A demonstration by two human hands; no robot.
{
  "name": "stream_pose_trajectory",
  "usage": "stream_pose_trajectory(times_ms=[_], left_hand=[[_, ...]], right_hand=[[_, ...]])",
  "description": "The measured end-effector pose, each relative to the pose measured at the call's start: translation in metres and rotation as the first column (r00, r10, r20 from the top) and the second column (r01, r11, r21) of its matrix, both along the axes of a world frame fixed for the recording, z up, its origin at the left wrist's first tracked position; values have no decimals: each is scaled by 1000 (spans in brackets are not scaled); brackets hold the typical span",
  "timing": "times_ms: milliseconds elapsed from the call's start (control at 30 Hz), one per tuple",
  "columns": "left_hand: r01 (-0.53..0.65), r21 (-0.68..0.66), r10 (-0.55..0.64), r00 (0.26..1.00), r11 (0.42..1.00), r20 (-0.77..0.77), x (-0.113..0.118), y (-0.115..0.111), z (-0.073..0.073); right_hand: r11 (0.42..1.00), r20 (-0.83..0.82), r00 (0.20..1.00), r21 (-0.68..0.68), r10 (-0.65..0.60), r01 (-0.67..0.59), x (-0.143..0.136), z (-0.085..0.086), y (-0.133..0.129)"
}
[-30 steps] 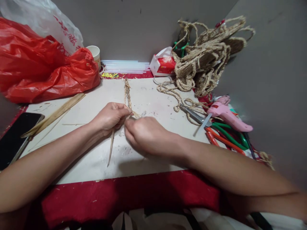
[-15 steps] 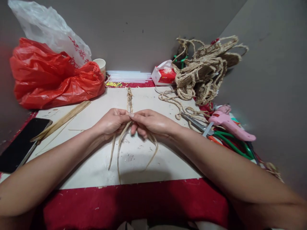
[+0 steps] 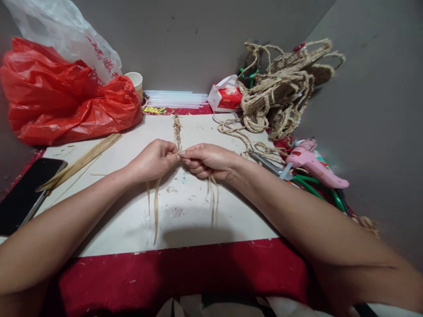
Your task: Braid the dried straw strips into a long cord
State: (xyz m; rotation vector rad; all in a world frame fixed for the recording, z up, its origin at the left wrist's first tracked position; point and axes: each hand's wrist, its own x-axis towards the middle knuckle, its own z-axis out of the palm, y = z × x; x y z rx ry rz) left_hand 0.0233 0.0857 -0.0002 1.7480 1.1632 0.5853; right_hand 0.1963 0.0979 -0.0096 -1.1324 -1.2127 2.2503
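1. Pinching at the centre of the frame, the left hand (image 3: 158, 160) held the lower end of a braided straw cord (image 3: 177, 131) between thumb and forefinger.
2. The right hand (image 3: 206, 159) met it there, thumb and forefinger closed narrowly on the same spot, its other fingers curled under; which strand each hand gripped could not be told.
3. The cord lay just above centre on a white board (image 3: 188, 220), its long axis nearly upright in the frame. Its frayed far end pointed to the top edge, and the near end, leaning slightly right, ran into the fingertips.
4. Loose strands (image 3: 156, 211) hung below the left hand, pointing to the bottom edge; further strands (image 3: 217, 198) hung below the right hand, roughly parallel to them.
5. Left of the hands, a flat dried leaf strip (image 3: 86, 158) slanted from lower left to upper right, its lower tip over a smartphone (image 3: 29, 189).
6. A red plastic bag (image 3: 66, 101) filled the upper left; a heap of braided rope (image 3: 280, 92) stood upper right, above a pink glue gun (image 3: 313, 164).
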Motion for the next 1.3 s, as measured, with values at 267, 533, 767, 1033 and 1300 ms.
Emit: stream_pose_trajectory(times_ms=[267, 533, 767, 1033, 1300], left_hand=[[67, -196, -60, 997, 978, 40, 1, -18, 12], [-55, -114, 61, 997, 992, 46, 19, -39, -2], [-118, -105, 117, 993, 987, -12, 0, -16, 14], [-52, -295, 143, 944, 954, 299, 6, -8, -5], [-9, -56, 12, 998, 998, 58, 0, -2, -6]], right_hand=[[965, -10, 966, 41, -259, 259, -12, 1, -16], [949, -38, 948, -15, -316, 316, -20, 2, -28], [966, -120, 958, -58, -258, 253, -13, 2, -21], [991, -106, 985, -17, -133, 132, -7, 3, -13], [906, 218, 975, 405, 35, -123, 6, 1, -4]])
